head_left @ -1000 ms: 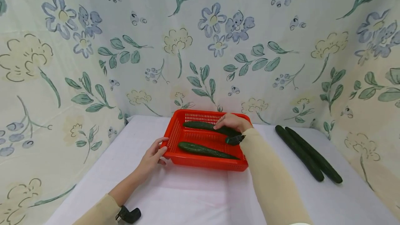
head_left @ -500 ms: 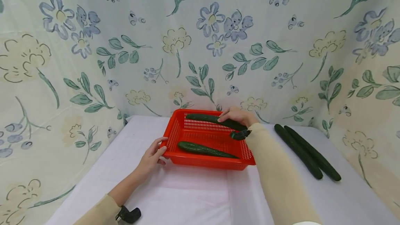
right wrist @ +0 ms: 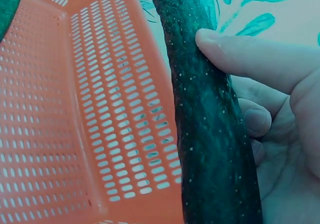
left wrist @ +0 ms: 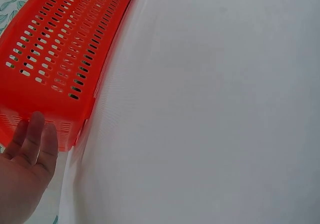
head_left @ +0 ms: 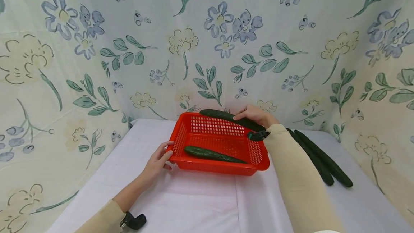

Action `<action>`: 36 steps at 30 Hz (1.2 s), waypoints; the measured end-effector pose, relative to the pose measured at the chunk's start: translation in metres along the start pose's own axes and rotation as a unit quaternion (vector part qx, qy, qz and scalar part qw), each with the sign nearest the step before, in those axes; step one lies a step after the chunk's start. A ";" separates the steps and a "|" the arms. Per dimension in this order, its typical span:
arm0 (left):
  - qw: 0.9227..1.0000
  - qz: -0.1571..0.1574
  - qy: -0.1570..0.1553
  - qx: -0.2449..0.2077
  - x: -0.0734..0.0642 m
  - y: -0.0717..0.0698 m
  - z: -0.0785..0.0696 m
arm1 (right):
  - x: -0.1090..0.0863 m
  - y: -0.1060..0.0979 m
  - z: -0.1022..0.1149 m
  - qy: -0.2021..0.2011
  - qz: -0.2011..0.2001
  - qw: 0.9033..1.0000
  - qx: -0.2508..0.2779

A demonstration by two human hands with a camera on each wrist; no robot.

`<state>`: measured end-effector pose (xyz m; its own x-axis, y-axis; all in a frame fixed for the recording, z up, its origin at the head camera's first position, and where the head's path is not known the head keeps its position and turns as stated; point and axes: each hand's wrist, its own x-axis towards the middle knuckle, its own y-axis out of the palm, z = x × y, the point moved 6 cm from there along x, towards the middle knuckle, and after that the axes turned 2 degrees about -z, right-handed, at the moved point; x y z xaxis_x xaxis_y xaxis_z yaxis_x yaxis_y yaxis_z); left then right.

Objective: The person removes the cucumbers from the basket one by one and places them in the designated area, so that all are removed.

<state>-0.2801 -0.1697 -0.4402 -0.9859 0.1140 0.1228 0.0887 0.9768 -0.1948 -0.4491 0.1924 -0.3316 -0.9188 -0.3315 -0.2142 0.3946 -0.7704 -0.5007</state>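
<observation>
In the head view my right hand (head_left: 253,115) grips a dark green cucumber (head_left: 216,114) level with the far rim of a red plastic basket (head_left: 213,168). In the right wrist view the thumb lies along the bumpy skin of this cucumber (right wrist: 210,119), with fingers curled behind it. A second cucumber (head_left: 210,154) lies inside the basket along its near wall. My left hand (head_left: 156,163) holds the basket's left end, thumb at the rim. Seen from the left wrist, its fingers (left wrist: 32,141) rest against the slotted basket (left wrist: 30,91).
Two more cucumbers (head_left: 326,161) lie side by side on the white cloth (head_left: 200,204) at the right, partly behind the right sleeve (head_left: 291,175). A floral curtain (head_left: 207,82) hangs right behind the table and along both sides.
My right hand has lifted the cucumber from the basket's floor, up and rightward to the far rim. The left hand keeps its place on the basket.
</observation>
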 end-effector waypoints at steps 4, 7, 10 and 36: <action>1.000 -0.001 -0.003 0.001 0.000 0.000 0.002 | -0.005 -0.011 -0.004 -0.001 -0.008 1.000 0.013; 1.000 -0.001 -0.003 0.004 0.001 0.000 0.002 | -0.009 -0.020 -0.007 -0.013 -0.014 1.000 0.018; 1.000 -0.002 0.000 0.004 0.001 -0.001 0.003 | -0.013 -0.030 -0.008 -0.037 -0.021 0.999 -0.002; 1.000 0.006 0.009 -0.006 0.002 -0.001 0.002 | -0.058 -0.082 -0.063 -0.039 -0.084 0.995 -0.029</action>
<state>-0.2828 -0.1709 -0.4416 -0.9820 0.1292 0.1377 0.1026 0.9772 -0.1856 -0.4283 0.3091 -0.3310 -0.9681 -0.2434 -0.0587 0.2324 -0.7861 -0.5727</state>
